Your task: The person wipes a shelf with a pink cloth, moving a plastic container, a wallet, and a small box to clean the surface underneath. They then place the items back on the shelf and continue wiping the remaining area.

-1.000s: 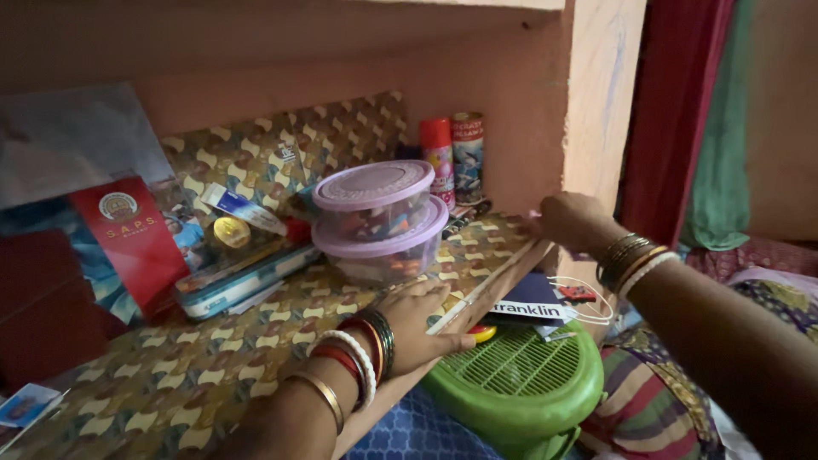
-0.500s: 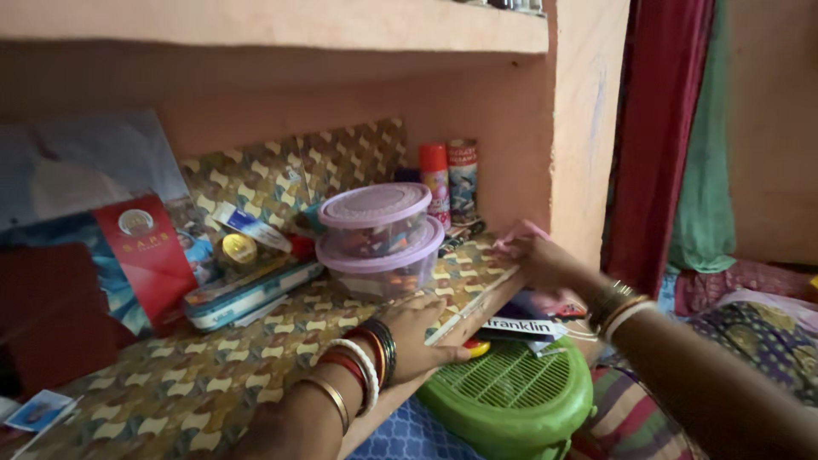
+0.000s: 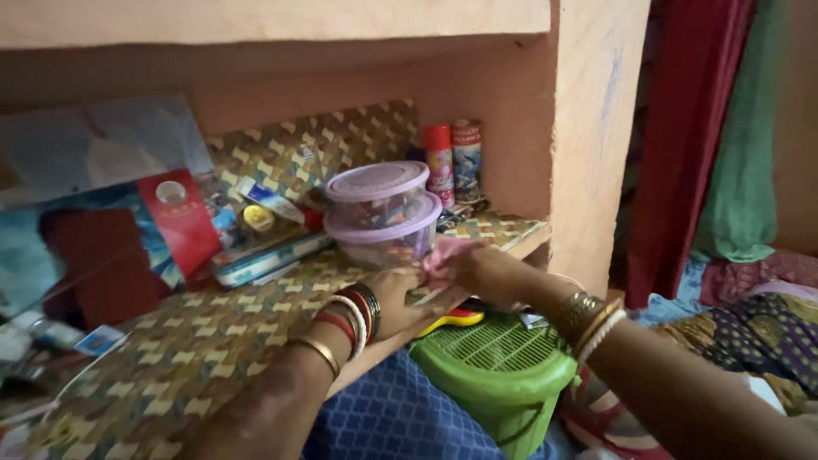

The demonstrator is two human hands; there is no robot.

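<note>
Left hand [image 3: 400, 302] rests flat on the patterned shelf liner [image 3: 196, 349] at the shelf's front edge — fingers spread, holding nothing. Right hand [image 3: 477, 268] pinches a pink cloth [image 3: 441, 252] beside it — just before the stacked lidded containers [image 3: 383, 213].

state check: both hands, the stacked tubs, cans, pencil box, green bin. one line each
left hand: flat on the patterned shelf liner at the front edge
right hand: on the liner beside the left hand, something pink under its fingers
two clear tubs: stacked, purple lids on
two spray cans: upright in the back corner
pencil box: lying flat, shut
green bin: below the shelf, grid lid on
</note>
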